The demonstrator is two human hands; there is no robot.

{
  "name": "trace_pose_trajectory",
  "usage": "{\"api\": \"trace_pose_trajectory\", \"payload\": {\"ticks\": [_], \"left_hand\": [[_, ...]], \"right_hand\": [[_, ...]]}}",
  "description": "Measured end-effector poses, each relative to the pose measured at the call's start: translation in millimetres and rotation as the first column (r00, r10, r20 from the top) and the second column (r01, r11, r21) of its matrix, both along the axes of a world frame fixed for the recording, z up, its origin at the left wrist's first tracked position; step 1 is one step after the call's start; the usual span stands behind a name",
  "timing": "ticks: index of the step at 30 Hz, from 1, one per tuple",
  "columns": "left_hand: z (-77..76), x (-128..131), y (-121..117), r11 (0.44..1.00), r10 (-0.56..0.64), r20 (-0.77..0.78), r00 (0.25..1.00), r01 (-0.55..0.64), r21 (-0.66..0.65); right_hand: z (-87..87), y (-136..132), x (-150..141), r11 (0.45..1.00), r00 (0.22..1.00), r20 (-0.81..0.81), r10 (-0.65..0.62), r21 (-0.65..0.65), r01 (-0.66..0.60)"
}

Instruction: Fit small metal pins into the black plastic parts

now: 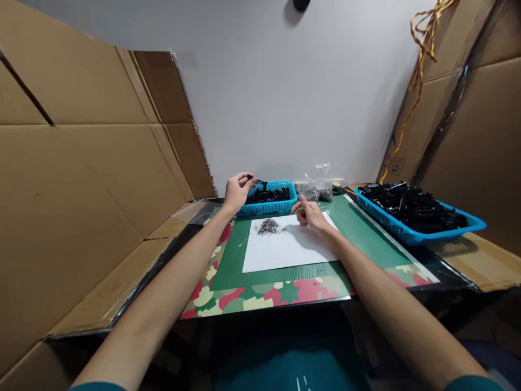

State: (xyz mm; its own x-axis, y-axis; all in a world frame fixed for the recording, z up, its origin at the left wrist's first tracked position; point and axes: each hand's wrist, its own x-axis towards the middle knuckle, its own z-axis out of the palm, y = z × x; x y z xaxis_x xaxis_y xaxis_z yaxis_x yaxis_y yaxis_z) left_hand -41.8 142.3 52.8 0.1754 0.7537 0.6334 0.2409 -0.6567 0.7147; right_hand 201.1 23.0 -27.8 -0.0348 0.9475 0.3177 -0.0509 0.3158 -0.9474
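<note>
My left hand [237, 191] is at the near blue basket [266, 207], its fingers closed on a slim black plastic piece [260, 182] held above the black pieces inside. My right hand [309, 214] hovers over a white sheet of paper [280, 255]. Its fingers are loosely bent, with thumb and forefinger apart, and nothing shows between them. To the left of that hand, a small heap of thin metal bits [268, 226] lies on the paper, too fine to name.
A larger blue basket [411, 234] heaped with black pieces stands at the right. Clear plastic bags [323, 190] of small parts sit against the wall. A green mat [366, 239] with a camouflage border underlies the paper. Cardboard walls [101, 163] enclose both sides.
</note>
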Motion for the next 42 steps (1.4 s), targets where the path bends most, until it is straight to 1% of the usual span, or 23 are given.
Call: {"api": "trace_pose_trajectory", "payload": {"ticks": [1,2,4,6,8,10,12,15,20,25,28,31,34,37,39,42], "left_hand": [[-5.3,-5,-12,1.000,0.009,0.011,1.000,-0.009,0.026],[-11.0,-8,-25,0.999,0.016,0.015,1.000,-0.016,0.036],[-23.1,-11,-49,1.000,-0.004,0.008,1.000,0.004,0.009],[-34.7,-8,-70,0.996,-0.073,-0.006,0.997,0.073,-0.047],[-44.8,-3,-86,0.990,-0.119,-0.006,0.993,0.118,-0.080],[-53.1,2,-95,0.985,-0.143,-0.024,0.989,0.139,-0.104],[-59.2,7,-100,0.981,-0.161,-0.050,0.986,0.154,-0.119],[-64.3,11,-103,0.975,-0.192,-0.084,0.978,0.180,-0.131],[-66.0,13,-109,0.964,-0.213,-0.112,0.971,0.190,-0.187],[-66.2,16,-114,0.967,-0.197,-0.108,0.974,0.175,-0.184],[-67.1,17,-115,0.963,-0.205,-0.090,0.975,0.184,-0.198],[-69.2,18,-115,0.958,-0.216,-0.089,0.972,0.194,-0.210],[-72.5,19,-114,0.957,-0.214,-0.106,0.971,0.187,-0.221],[-75.3,18,-113,0.961,-0.203,-0.132,0.970,0.171,-0.216],[-76.1,18,-112,0.962,-0.203,-0.145,0.968,0.169,-0.215],[-75.6,19,-113,0.961,-0.210,-0.150,0.966,0.175,-0.216]], "right_hand": [[1.0,-4,0,1.000,0.992,0.122,0.011,0.008,-0.012],[2.3,-9,0,0.999,0.966,0.257,0.029,0.018,-0.035],[4.7,-18,1,0.998,0.881,0.472,0.031,0.037,-0.055],[5.8,-24,1,0.997,0.813,0.582,0.028,0.043,-0.066],[5.0,-26,1,0.996,0.779,0.626,0.027,0.045,-0.070],[3.5,-25,2,0.996,0.766,0.642,0.019,0.057,-0.073],[2.3,-23,2,0.994,0.759,0.651,0.024,0.068,-0.090],[3.0,-24,2,0.990,0.752,0.658,0.042,0.074,-0.119],[4.9,-28,3,0.985,0.721,0.690,0.062,0.073,-0.155],[0.9,-27,3,0.991,0.730,0.682,0.043,0.062,-0.116],[-1.7,-26,2,0.988,0.730,0.683,0.027,0.093,-0.124],[-4.0,-25,0,0.984,0.704,0.710,0.008,0.118,-0.130],[-4.9,-24,0,0.984,0.676,0.737,0.012,0.111,-0.138],[-2.7,-27,1,0.982,0.712,0.700,0.053,0.094,-0.166],[0.3,-30,2,0.978,0.763,0.641,0.083,0.094,-0.185],[5.2,-36,2,0.982,0.844,0.530,0.082,0.100,-0.158]]}}
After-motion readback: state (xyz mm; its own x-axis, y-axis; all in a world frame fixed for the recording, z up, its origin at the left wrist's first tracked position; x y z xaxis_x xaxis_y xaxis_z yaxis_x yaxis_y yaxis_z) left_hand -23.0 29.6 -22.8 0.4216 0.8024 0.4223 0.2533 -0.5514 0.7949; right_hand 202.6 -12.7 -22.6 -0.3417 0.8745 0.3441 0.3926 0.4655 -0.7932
